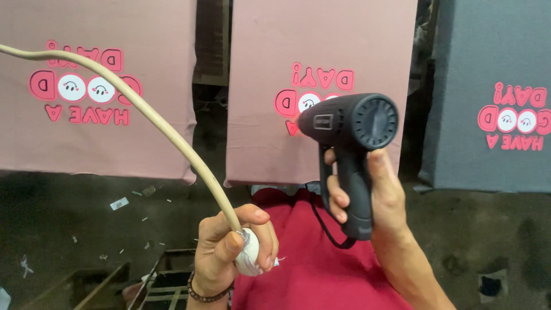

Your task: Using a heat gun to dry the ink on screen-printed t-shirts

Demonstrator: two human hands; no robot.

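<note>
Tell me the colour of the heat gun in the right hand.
The heat gun is black, held by the right hand; head view shows it.

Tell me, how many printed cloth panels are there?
3. A pink panel lies at the left, another pink panel in the middle behind the black heat gun, and a grey panel at the right. More may lie beyond the picture's edges.

One view only: camera on person's head, looking down and forward, close to hands, printed cloth panels just beyond.
</note>
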